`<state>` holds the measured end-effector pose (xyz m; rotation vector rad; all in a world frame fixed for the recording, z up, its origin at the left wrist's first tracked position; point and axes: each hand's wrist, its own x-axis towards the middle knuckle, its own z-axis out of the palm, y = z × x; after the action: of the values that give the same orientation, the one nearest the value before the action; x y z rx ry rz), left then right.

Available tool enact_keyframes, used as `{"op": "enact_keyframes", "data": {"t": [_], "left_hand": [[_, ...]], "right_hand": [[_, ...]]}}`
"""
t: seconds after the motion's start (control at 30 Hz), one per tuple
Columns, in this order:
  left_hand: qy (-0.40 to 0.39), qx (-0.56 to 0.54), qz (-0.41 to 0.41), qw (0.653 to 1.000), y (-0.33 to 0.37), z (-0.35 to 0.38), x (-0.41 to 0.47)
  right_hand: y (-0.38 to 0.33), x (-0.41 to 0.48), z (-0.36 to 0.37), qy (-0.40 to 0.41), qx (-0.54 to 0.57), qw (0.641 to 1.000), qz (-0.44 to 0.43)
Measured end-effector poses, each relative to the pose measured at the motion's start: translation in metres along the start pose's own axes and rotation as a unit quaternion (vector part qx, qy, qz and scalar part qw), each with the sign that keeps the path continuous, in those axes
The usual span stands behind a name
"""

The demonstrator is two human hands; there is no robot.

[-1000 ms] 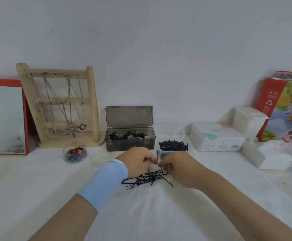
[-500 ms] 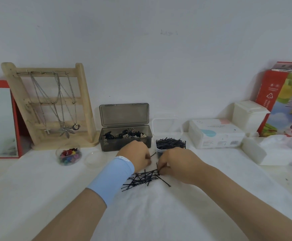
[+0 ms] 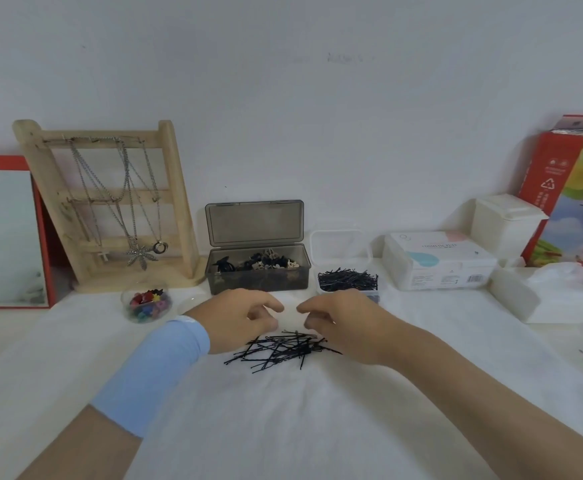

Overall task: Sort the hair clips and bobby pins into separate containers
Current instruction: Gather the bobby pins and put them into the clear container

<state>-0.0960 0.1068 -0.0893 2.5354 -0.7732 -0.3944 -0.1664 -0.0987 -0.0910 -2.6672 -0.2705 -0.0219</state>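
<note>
a loose heap of black bobby pins [image 3: 283, 349] lay on the white cloth of the worktop [image 3: 283, 427], between the two hands and a little nearer the person; the left hand [image 3: 238, 317] hovered at the heap's left edge, fingers curled loosely with thumb and forefinger parted, nothing seen in it; the right hand [image 3: 342, 320] stood at the heap's right edge, its fingers bent inward toward the left hand, a gap between the fingertips, and whether a pin sat under them could not be told; the heel of that hand seemed to rest on the cloth beside the pins; a pale blue sleeve band [image 3: 155, 368] wrapped the left forearm; behind the hands a smoky grey box [image 3: 259, 275] stood with its lid up, dark and beige hair clips [image 3: 259, 263] inside; just to its right a small clear box [image 3: 347, 285], lid also up, held a layer of bobby pins; left of the grey box sat a small clear jar of coloured clips [image 3: 148, 304], and behind that a wooden necklace stand [image 3: 110, 202] and a red-framed mirror [image 3: 6, 233]; to the right lay a white packet of cotton pads [image 3: 435, 261], a white lidded container [image 3: 506, 226] and a red carton [image 3: 574, 188].
</note>
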Motion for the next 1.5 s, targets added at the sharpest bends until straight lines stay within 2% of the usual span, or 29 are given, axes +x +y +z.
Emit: {"op": "enact_keyframes", "data": {"t": [0.13, 0.2, 0.43, 0.57, 0.7, 0.87, 0.93, 1.03, 1.17, 1.33, 1.43, 1.5], "left_hand": [[-0.064, 0.148, -0.02, 0.987, 0.003, 0.004, -0.006], [-0.053, 0.172, -0.001, 0.984, 0.007, 0.013, -0.002], [-0.003, 0.13, 0.039, 0.991, 0.017, 0.035, 0.01], [-0.01, 0.052, 0.067, 0.996, 0.006, 0.029, 0.011], [0.022, -0.011, 0.06, 0.998, -0.007, 0.027, 0.007], [0.044, 0.001, 0.065, 0.997, -0.006, 0.023, 0.004], [0.022, 0.049, 0.062, 0.997, -0.01, 0.016, 0.001], [0.0, 0.118, 0.03, 0.993, -0.02, 0.005, -0.002], [-0.006, 0.119, 0.045, 0.992, -0.018, 0.008, -0.001], [-0.002, 0.092, 0.053, 0.994, -0.01, 0.01, -0.002], [-0.017, 0.083, 0.033, 0.996, -0.014, 0.002, -0.006], [-0.046, 0.115, -0.012, 0.992, -0.016, -0.006, -0.011]], "right_hand": [[0.0, -0.008, -0.012, -0.106, -0.164, 0.979, 0.054], [-0.003, -0.009, -0.012, -0.137, -0.17, 0.974, 0.058], [-0.005, 0.007, -0.008, -0.084, -0.082, 0.992, 0.048], [-0.007, 0.014, -0.008, -0.064, -0.056, 0.996, -0.004], [0.0, 0.015, -0.019, -0.059, -0.07, 0.996, 0.02], [-0.007, 0.013, -0.005, -0.14, -0.106, 0.983, 0.056], [-0.01, 0.014, -0.003, -0.128, -0.118, 0.982, 0.069], [-0.013, 0.014, 0.001, -0.103, -0.075, 0.989, 0.077], [-0.019, 0.013, 0.009, -0.104, -0.133, 0.985, 0.03], [-0.012, 0.022, 0.009, -0.104, -0.082, 0.991, -0.015], [-0.009, 0.022, 0.008, -0.09, -0.045, 0.995, -0.004], [-0.007, 0.021, 0.005, -0.084, -0.046, 0.995, 0.006]]}}
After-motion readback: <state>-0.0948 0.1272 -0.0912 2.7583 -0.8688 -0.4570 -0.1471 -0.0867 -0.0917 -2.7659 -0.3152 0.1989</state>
